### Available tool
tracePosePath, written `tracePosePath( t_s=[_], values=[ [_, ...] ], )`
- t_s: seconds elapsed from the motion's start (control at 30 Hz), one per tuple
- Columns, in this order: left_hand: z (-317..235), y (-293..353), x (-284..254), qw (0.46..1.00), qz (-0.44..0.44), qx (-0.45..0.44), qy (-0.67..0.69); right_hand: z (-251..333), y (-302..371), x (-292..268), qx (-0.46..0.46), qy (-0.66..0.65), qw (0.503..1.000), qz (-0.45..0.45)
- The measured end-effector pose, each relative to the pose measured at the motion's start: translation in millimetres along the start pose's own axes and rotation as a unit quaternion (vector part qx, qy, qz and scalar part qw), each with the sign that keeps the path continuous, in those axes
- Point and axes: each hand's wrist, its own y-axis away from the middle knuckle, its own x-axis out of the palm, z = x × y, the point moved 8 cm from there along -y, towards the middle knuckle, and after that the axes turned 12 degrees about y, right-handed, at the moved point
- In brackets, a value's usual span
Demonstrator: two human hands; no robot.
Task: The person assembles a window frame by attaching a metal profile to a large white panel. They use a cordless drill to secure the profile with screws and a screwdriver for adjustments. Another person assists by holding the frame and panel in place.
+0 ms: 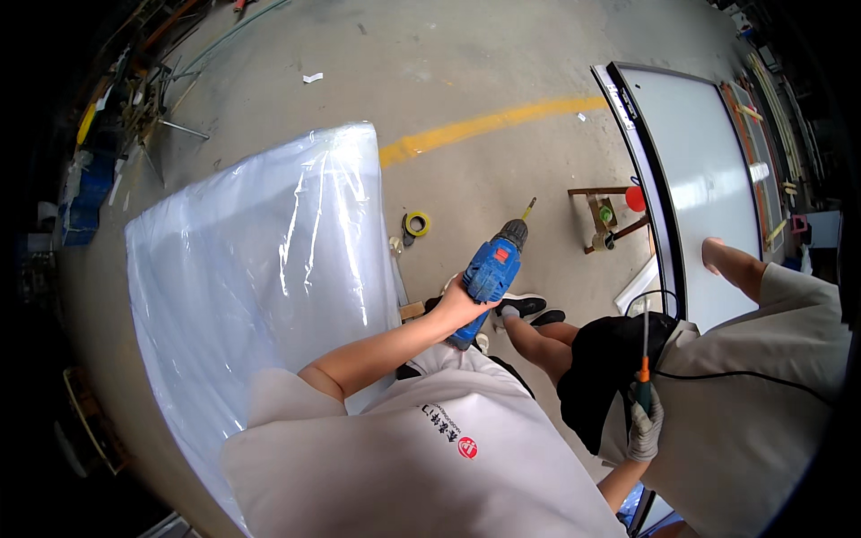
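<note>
My left hand (pixel 458 303) is wrapped around a blue cordless drill (pixel 491 271), near the top of its handle. A black chuck and a thin bit point up and to the right, away from me, over the floor. My right hand does not show. On my right, a co-worker rests a bare hand (pixel 713 255) on a large dark-framed panel (pixel 700 193). A gloved hand (pixel 645 432), apparently the co-worker's, holds a screwdriver (pixel 643 377) with a green and orange handle, its shaft pointing up in the picture. My shirt and the lower edge partly hide that arm.
A big plastic-wrapped panel or box (pixel 242 260) stands close on my left. A yellow tape roll (pixel 416 224) lies beside it. A small wooden stand (pixel 599 220) sits by the framed panel, and a black cable (pixel 744 377) runs across the co-worker. Racks and clutter line both sides.
</note>
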Motion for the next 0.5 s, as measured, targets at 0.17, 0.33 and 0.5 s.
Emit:
tracePosePath(
  t_s=[0.17, 0.33, 0.5],
  values=[
    [-5.8, -8.0, -17.1, 0.995, -0.031, 0.066, -0.062, -23.8, -31.0, -47.3, -0.038, 0.008, 0.999, -0.027],
    [8.3, -14.8, -70.6, 0.990, -0.098, 0.026, -0.101, -22.8, -39.3, -28.1, -0.032, 0.012, 0.997, -0.064],
    [34.8, -7.4, -106.4, 0.984, -0.155, 0.006, -0.084, 7.4, -85.4, 13.9, -0.018, 0.046, 0.999, 0.011]
  ],
)
